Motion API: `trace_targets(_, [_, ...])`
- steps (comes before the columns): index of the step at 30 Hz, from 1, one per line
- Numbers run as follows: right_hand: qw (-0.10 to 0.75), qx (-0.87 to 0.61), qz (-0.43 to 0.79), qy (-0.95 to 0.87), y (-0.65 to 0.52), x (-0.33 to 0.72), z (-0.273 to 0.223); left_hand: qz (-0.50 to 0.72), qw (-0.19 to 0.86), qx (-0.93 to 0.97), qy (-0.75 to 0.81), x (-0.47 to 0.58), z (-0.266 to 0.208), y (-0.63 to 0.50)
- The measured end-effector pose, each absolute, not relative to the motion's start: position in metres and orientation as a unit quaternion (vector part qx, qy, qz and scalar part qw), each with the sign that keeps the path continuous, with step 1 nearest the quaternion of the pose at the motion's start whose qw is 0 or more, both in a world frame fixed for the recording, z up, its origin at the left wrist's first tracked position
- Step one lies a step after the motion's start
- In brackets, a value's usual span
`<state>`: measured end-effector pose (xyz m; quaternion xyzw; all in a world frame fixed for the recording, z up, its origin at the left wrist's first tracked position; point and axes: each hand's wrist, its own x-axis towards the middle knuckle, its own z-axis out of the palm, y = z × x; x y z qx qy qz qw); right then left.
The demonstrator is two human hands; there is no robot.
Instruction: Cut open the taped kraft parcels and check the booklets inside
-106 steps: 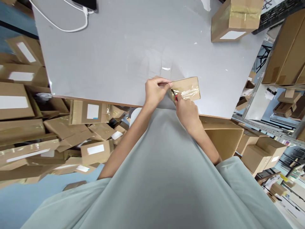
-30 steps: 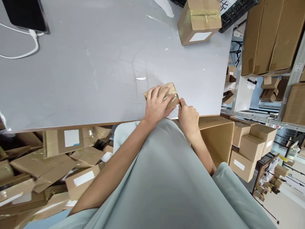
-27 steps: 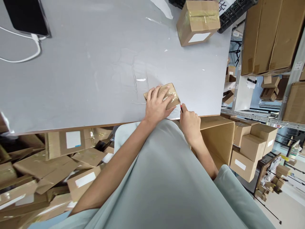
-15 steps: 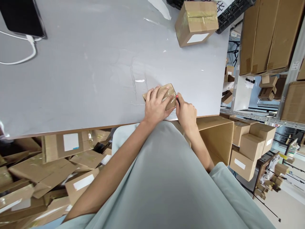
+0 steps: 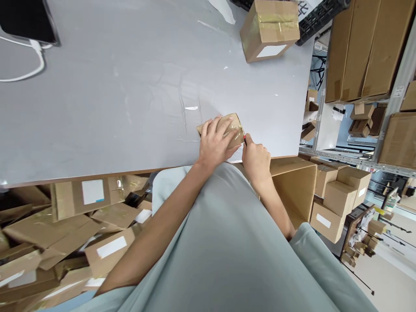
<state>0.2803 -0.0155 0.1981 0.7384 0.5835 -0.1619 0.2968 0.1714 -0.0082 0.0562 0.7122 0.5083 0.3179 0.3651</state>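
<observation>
A small cardboard box [image 5: 234, 123] wrapped in clear tape lies at the near edge of the grey table. My left hand [image 5: 214, 141] grips it from above, fingers spread across its top and thumb on the near side. In my right hand [image 5: 256, 158] is a small box cutter [image 5: 245, 138] with a red and black body, held in closed fingers. Its tip is at the box's right edge; the blade itself is too small to make out.
A taped cardboard box [image 5: 271, 32] stands at the table's back right, against a black crate [image 5: 321, 21]. A phone [image 5: 27, 21] with a white cable lies at far left. Discarded cartons [image 5: 110, 249] pile up below the table; an open carton [image 5: 292, 186] stands right of me.
My right hand and the cutter have moved slightly right and toward me along the box's edge. My left hand stays on the box. The view has shifted a little.
</observation>
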Motion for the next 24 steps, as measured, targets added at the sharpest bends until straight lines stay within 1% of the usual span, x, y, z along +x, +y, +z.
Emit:
trace_targets(9, [0.28,0.751,-0.166,0.575,-0.029,0.289,0.197,0.318,0.354,0.718,0.508,0.17,0.058,-0.009])
trace_targets(15, [0.245,0.75,-0.173,0.59,-0.035,0.291,0.209,0.32,0.354,0.72,0.504,0.171,0.058,-0.011])
trace_targets(24, [0.233,0.754,-0.18,0.587,-0.016,0.289,0.185,0.313,0.301,0.747,0.503,0.174,0.047,-0.013])
